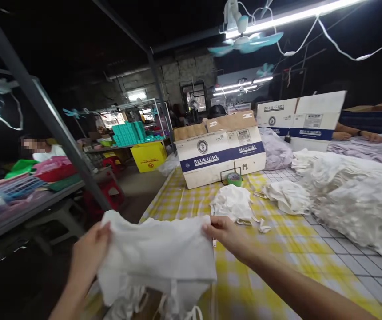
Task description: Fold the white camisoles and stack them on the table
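A white cloth garment (157, 251) is stretched between my two hands above the near edge of the table; thin straps dangle below it. My left hand (91, 249) is closed on its upper left corner, slightly blurred. With thumb and fingers pinched, my right hand (219, 229) grips the upper right corner. Beyond the right hand lies a small heap of white garments (232, 202) on the yellow checked tablecloth (240, 275). Further right, another small white bunch (287, 195) sits beside a large pile of white garments (354, 191).
A BLUE GIRL carton (222, 153) stands at the back of the table, with a green tape roll (234, 179) before it. Behind a second carton (299, 118), a co-worker's hands (371, 135) rest on lilac cloth. A metal post (61, 129) rises at left.
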`<state>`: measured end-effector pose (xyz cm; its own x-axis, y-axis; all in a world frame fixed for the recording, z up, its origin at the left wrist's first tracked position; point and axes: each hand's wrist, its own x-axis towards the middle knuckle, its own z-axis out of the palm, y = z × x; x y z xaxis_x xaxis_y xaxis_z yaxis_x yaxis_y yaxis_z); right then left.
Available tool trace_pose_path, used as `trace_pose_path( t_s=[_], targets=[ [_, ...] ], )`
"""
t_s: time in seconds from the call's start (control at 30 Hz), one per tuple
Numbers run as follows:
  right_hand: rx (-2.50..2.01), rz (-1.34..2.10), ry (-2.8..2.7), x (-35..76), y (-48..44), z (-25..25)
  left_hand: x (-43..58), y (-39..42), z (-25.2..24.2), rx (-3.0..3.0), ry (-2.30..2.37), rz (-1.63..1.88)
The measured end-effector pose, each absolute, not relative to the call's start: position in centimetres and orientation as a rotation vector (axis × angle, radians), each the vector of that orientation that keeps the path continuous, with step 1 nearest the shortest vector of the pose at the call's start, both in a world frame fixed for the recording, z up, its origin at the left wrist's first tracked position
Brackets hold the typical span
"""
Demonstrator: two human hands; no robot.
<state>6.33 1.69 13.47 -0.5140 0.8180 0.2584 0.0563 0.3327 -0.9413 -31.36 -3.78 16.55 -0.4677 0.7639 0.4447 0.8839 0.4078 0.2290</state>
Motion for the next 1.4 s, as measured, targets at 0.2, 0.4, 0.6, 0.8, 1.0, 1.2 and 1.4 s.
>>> trace_pose_path(
  t_s=[0.2,0.4,0.6,0.8,1.0,1.2,1.4],
  targets=[
    [-1.325,1.051,-1.721,-0.2,10.4,3.8,-29.2,4.9,11.1,-1.585,-2.370,-0.064],
    [-1.421,0.951,-1.704,0.1,11.7,0.2,-30.4,8.3,7.4,-1.756,-2.367,0.027],
    [-1.467,0.854,-1.699,0.5,11.3,0.5,-30.0,8.7,7.6,-1.745,-2.344,0.026],
    [-1.148,0.394,-2.013,-0.4,7.2,2.7,-28.0,7.6,5.8,-1.943,-2.277,-0.129],
    [-0.671,0.581,-2.463,-0.9,3.2,0.8,-30.1,8.2,2.1,-2.139,-2.470,-0.008],
    [-1.188,0.354,-2.017,5.3,9.9,2.9,-30.4,8.5,1.6,-2.020,-2.397,-0.096],
    [-1.614,0.162,-1.969,12.8,16.5,3.2,-22.4,5.2,3.4,-2.061,-1.795,-0.615]
  ],
)
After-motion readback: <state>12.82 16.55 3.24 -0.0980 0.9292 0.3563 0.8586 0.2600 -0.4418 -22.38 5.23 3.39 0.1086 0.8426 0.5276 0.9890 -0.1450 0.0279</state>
